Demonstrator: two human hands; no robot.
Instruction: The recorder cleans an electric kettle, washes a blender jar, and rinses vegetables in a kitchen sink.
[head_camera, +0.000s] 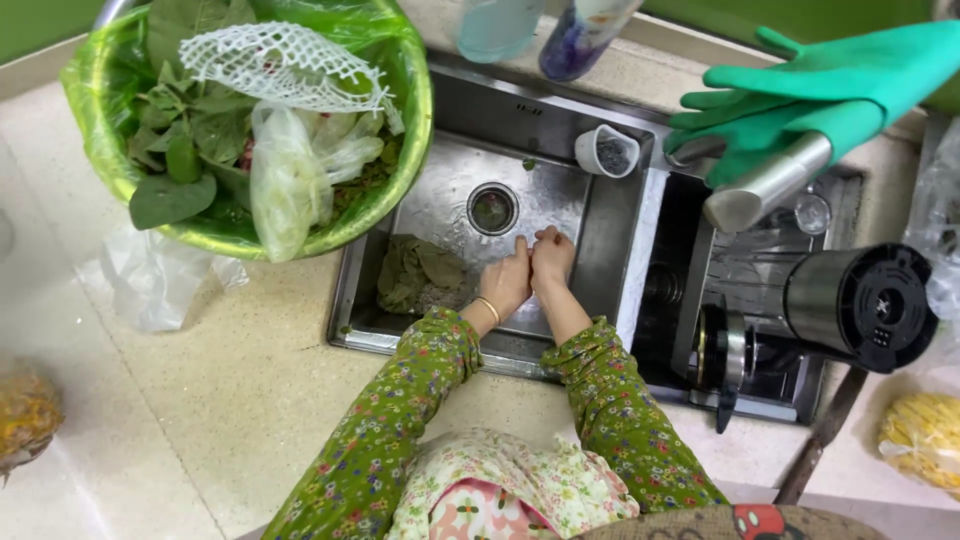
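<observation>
My left hand (507, 282) and my right hand (551, 256) are down in the steel sink (566, 140), pressed together side by side just below the round drain (492, 209). The fingers of both are curled and touching each other; nothing shows between them. A gold bangle sits on my left wrist. A crumpled grey-green cloth (422, 274) lies on the sink floor to the left of my left hand, apart from it. Both arms wear green flowered sleeves.
A green-lined bowl (420, 120) of leaves, plastic bags and white foam netting overhangs the sink's left corner. A small white cup (608, 151) sits at the sink's back. Green rubber gloves (810, 90) hang over the tap. A blender jar (860, 305) lies in the right basin.
</observation>
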